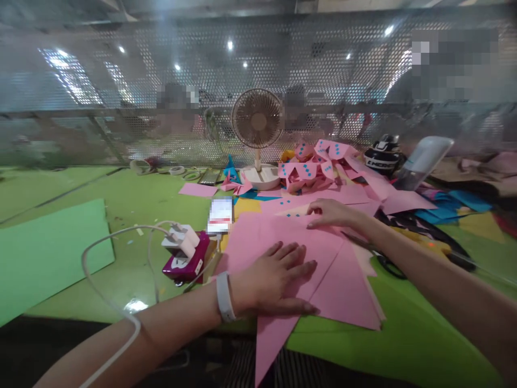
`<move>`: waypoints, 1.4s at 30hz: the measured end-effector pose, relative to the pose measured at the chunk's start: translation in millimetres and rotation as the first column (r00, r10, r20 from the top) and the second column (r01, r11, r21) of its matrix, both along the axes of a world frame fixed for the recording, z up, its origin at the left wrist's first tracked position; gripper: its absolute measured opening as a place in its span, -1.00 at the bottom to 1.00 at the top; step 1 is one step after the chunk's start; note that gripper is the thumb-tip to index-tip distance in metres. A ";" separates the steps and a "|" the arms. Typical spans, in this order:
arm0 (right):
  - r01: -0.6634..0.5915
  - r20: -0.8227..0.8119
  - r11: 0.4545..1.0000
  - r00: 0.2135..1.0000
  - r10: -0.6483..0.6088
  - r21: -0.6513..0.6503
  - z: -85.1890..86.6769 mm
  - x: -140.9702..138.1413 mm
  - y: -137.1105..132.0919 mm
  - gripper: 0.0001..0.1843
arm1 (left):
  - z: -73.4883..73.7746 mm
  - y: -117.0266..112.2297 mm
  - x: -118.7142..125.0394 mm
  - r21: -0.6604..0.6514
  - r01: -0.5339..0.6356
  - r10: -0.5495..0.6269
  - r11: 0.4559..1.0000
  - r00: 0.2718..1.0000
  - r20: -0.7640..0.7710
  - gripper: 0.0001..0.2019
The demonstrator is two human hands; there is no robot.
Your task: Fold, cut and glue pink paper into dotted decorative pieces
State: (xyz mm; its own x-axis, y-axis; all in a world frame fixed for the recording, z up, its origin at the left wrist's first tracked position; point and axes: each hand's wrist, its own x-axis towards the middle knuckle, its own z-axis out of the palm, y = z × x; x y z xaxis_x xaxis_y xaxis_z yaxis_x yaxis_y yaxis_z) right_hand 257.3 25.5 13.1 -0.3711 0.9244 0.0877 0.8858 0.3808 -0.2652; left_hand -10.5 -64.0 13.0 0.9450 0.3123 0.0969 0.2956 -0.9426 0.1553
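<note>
My left hand (pixel 272 280), with a white band on the wrist, lies flat and open on a large pink paper sheet (pixel 339 280) that is folded along a diagonal crease and hangs over the table's near edge. My right hand (pixel 331 213) rests further back on the same pink paper, fingers stretched out and pressing its upper edge. Neither hand holds anything.
A green table (pixel 133 205) carries a magenta power strip (pixel 186 258) with white plugs and cable, black scissors (pixel 388 261) right of the paper, a small fan (pixel 257 134), a heap of pink dotted paper shapes (pixel 319 164), a green sheet (pixel 48 253) at left, and a mesh screen (pixel 161 64) behind.
</note>
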 end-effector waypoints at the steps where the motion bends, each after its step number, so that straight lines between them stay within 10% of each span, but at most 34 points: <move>1: -0.018 -0.019 1.000 1.000 0.018 0.015 0.5 -0.3 -0.5 -0.63 | -0.3 0.2 -0.2 -0.001 0.002 -0.002 1.000 1.000 -0.003 -0.23; 14: -0.212 -0.058 0.861 0.961 0.269 0.462 -24.0 1.8 -95.5 -0.65 | -7.4 -0.3 -1.8 0.006 -0.016 0.016 1.000 0.998 0.057 -0.24; 21: -0.527 0.095 0.762 0.840 0.534 0.377 -28.7 0.3 -122.1 -0.43 | 3.3 -5.5 2.0 0.086 0.022 -0.024 0.996 0.999 0.025 -0.30; 27: -0.517 0.076 0.807 0.852 0.518 0.286 -30.6 1.9 -122.1 -0.53 | 6.8 -21.8 -1.5 0.386 0.237 -0.273 0.892 0.961 0.041 -0.69; 33: -0.549 0.082 0.790 0.831 0.550 0.273 -24.2 0.1 -125.4 -0.54 | 2.7 -9.5 6.4 0.120 -0.190 0.177 0.974 0.978 0.110 -0.19; 42: -0.518 0.055 0.803 0.848 0.527 0.296 -28.2 2.6 -128.8 -0.40 | -5.7 -8.9 2.2 -0.077 -0.236 0.240 0.969 0.970 0.050 -0.23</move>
State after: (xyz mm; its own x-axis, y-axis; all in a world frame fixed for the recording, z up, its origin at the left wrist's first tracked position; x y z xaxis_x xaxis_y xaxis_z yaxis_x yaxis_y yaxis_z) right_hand 259.9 -103.3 -15.0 -0.7836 0.5219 0.3369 0.5246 0.8465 -0.0910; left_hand -8.2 -73.0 7.3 0.8362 0.5351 0.1200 0.4981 -0.8327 0.2419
